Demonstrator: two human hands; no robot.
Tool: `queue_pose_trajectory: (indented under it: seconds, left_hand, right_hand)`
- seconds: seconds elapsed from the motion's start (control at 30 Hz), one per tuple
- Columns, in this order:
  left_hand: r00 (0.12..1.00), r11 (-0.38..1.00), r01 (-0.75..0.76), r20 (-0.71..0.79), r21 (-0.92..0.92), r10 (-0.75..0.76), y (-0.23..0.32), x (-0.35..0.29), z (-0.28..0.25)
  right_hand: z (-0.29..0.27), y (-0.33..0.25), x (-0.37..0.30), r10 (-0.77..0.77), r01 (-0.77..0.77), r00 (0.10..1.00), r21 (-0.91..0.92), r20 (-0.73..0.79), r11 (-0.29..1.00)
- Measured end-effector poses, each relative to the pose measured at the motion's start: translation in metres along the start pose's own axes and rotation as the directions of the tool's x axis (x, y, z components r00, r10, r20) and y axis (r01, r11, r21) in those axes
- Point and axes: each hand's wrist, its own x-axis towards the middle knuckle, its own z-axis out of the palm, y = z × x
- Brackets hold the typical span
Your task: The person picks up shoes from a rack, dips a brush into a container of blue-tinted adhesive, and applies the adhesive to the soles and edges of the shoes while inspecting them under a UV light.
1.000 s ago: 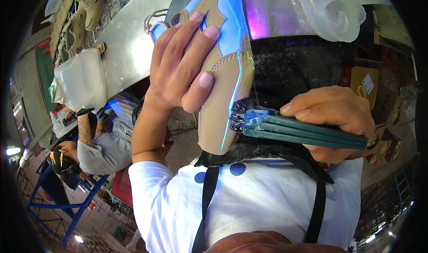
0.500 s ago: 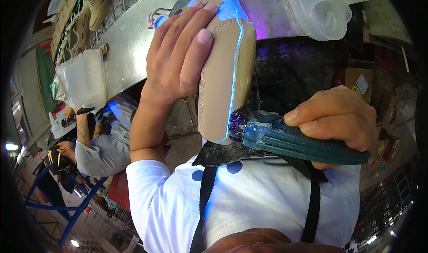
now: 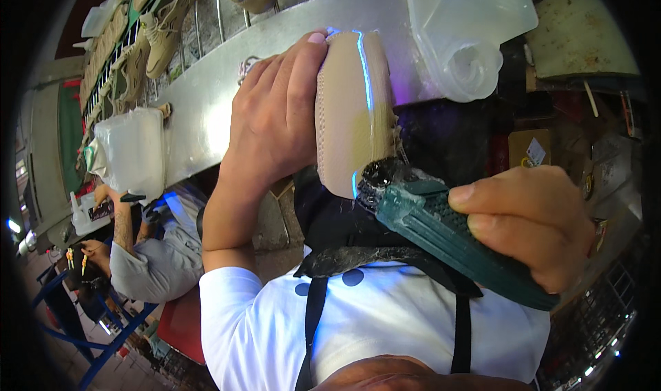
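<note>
Brushing step, seemingly: your left hand [image 3: 272, 126] grips the tan shoe [image 3: 341, 115] at twelve o'clock, your right hand [image 3: 533, 219] pinches the green brush [image 3: 441, 231], bristles [image 3: 375, 181] at the shoe's five-o'clock edge, next move likely calling for tracking the blue line [image 3: 365, 71].

a silver table [image 3: 187, 146] shines white at left and glows violet near its front edge. metal bars [image 3: 219, 12] stand behind it. grey floor [image 3: 270, 227] shows below, a blue frame [image 3: 113, 347] at lower left, a green panel [image 3: 72, 119] at far left. lamps [image 3: 14, 226] shine at both sides.
</note>
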Motion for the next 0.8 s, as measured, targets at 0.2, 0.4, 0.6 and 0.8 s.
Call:
queue_pose_trajectory:
  seconds: [0.2, 0.4, 0.6, 0.8]
  left_hand:
    - [0.996, 0.998, -0.047, 0.070, -0.029, 0.049, -0.009, 0.029, -0.003]
    - [0.967, 0.996, 0.038, 0.255, -0.084, -0.016, -0.019, 0.058, -0.015]
    - [0.944, 0.996, 0.018, 0.330, -0.088, 0.012, -0.036, 0.077, -0.012]
    - [0.927, 0.986, 0.060, 0.375, -0.154, 0.002, -0.049, 0.086, -0.017]
  right_hand:
    - [-0.058, 0.024, 0.056, -0.116, 0.143, 0.920, -0.045, 0.374, 0.989]
    - [-0.088, 0.043, 0.109, -0.144, 0.223, 0.768, -0.050, 0.624, 0.973]
    - [-0.088, 0.066, 0.120, -0.171, 0.247, 0.730, -0.022, 0.662, 0.969]
    - [-0.098, 0.074, 0.120, -0.156, 0.180, 0.782, 0.020, 0.603, 0.983]
